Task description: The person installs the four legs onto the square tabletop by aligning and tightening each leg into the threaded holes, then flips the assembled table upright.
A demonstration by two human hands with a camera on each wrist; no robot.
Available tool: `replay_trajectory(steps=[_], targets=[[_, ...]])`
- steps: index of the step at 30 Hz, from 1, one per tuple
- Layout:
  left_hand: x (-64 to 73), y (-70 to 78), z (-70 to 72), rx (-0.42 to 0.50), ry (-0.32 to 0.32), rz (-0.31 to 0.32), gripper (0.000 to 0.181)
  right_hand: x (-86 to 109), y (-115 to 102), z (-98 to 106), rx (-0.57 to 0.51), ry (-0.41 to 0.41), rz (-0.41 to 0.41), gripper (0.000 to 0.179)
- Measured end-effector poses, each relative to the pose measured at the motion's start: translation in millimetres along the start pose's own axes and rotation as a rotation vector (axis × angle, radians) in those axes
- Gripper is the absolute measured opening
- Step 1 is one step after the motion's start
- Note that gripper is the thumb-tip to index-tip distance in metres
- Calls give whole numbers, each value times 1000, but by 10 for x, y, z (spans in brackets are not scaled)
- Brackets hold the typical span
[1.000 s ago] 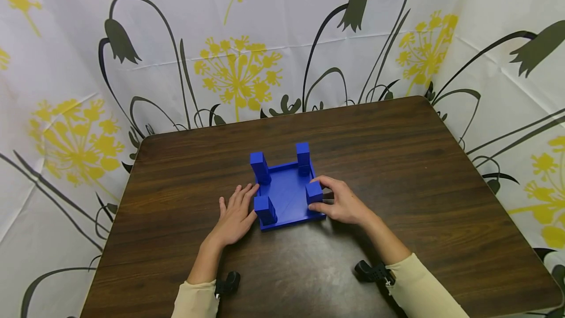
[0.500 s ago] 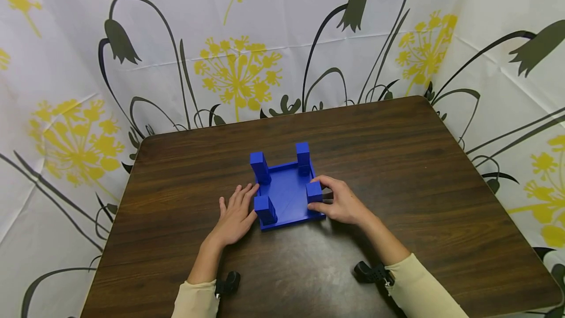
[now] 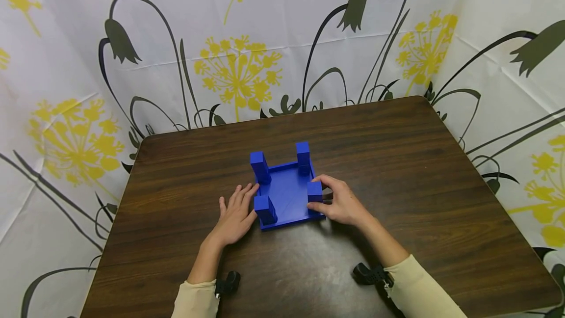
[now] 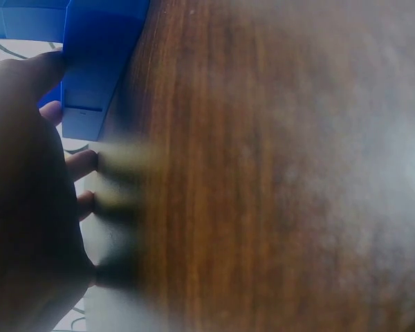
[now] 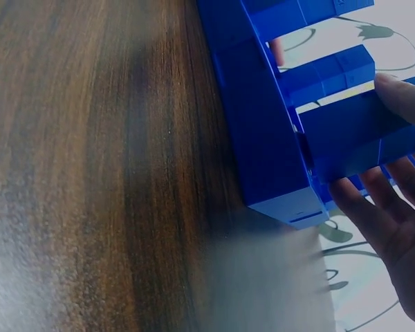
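A shallow blue square tray [image 3: 287, 195] lies on the table with upright blue posts at its corners. My right hand [image 3: 346, 202] pinches the near right post [image 3: 315, 193] between thumb and fingers. In the right wrist view this post [image 5: 353, 131] stands at the tray's corner, thumb on one face and fingers on the other. My left hand [image 3: 236, 217] lies with spread, fairly straight fingers along the tray's left side, near the front left post [image 3: 266, 210]. In the left wrist view its thumb [image 4: 45, 72] touches the blue piece [image 4: 100, 62].
Two more posts, the back left post [image 3: 260, 167] and the back right post [image 3: 303, 157], rise from the far corners. The dark wood table [image 3: 388, 156] meets a flower-print curtain [image 3: 282, 28] behind. Black wrist cameras sit at both sleeves.
The near right post has shifted very slightly right and looks a little straighter, the right hand moving with it. The left hand and tray stay in place.
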State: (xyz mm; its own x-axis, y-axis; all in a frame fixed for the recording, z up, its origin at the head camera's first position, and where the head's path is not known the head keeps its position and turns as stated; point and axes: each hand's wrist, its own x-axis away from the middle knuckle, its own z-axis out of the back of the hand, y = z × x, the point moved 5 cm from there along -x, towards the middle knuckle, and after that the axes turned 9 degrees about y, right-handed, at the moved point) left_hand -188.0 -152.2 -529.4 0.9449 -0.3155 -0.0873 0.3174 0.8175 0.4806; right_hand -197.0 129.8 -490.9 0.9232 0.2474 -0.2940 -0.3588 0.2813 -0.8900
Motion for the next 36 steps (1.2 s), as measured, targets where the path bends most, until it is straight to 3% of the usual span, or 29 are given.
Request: replay_trajectory(steps=[20, 36], targets=[[-1, -1, -3, 1, 6, -4, 66, 9, -11, -13, 19, 32, -62, 39], [-3, -4, 1, -3, 11, -4, 66, 30, -12, -12, 56, 109, -19, 37]])
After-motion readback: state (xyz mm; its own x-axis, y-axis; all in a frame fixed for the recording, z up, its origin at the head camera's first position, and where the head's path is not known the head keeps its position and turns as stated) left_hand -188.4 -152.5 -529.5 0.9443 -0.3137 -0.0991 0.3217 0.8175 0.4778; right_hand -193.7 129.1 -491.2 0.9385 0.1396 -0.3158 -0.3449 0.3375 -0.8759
